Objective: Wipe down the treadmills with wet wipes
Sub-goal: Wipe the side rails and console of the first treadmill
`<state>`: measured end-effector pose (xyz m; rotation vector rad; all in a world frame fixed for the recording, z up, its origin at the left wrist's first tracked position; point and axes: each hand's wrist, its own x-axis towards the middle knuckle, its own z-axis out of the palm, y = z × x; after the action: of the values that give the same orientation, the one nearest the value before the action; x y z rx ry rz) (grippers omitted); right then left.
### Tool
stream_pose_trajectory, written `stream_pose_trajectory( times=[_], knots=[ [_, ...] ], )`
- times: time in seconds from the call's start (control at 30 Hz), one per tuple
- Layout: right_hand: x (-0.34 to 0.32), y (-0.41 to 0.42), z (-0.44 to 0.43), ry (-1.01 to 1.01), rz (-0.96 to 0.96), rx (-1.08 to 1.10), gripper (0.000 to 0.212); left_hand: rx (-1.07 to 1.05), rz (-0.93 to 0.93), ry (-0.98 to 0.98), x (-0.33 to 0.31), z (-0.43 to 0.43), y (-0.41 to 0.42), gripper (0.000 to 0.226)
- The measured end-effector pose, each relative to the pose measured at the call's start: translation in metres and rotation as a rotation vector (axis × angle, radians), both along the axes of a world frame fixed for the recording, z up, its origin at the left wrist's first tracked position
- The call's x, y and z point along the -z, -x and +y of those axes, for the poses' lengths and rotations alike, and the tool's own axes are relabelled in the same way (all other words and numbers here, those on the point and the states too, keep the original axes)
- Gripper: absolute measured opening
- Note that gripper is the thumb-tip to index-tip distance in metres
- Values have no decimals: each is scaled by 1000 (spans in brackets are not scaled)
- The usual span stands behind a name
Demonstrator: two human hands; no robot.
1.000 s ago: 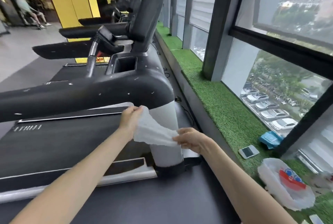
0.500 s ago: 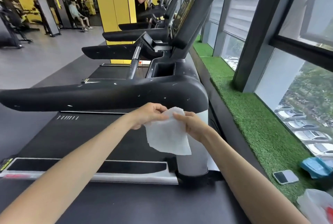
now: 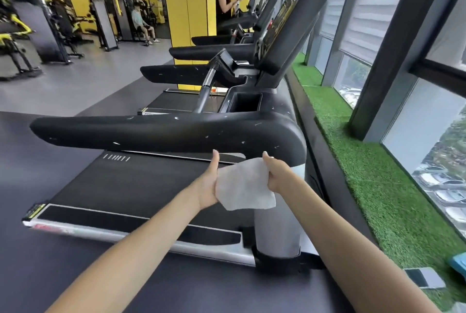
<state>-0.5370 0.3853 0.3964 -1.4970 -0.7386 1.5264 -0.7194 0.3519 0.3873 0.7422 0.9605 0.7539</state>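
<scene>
A white wet wipe [image 3: 243,186] is stretched between both hands, just below the black side handrail [image 3: 161,133] of the nearest treadmill and above its belt [image 3: 121,181]. The left hand [image 3: 208,184] grasps the wipe's left edge, thumb pointing up. The right hand [image 3: 276,174] pinches its upper right edge, fingers curled.

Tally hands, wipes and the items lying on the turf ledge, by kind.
Hands: 2 (left hand, right hand)
Wipe: 1, gripped by both hands
Phone: 1
Blue pack: 1, cut off by the frame edge
Total: 5
</scene>
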Motion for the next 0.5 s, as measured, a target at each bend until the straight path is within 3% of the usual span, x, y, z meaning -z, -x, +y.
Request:
stream_pose_trajectory(
  times=[0.1,0.27,0.37,0.5],
  knots=[
    [-9,-11,-3,36,-51,-120,57,-10,191,-149,-4,7,7,38],
    [-18,-18,3,-60,-98,-223,103,-40,371,-236,-25,19,7,36],
    [-24,-23,12,-77,-240,-308,93,-69,518,-281,-33,30,6,38],
    [-35,-24,17,-83,-271,-308,87,-236,612,-307,-42,46,5,56]
  ],
)
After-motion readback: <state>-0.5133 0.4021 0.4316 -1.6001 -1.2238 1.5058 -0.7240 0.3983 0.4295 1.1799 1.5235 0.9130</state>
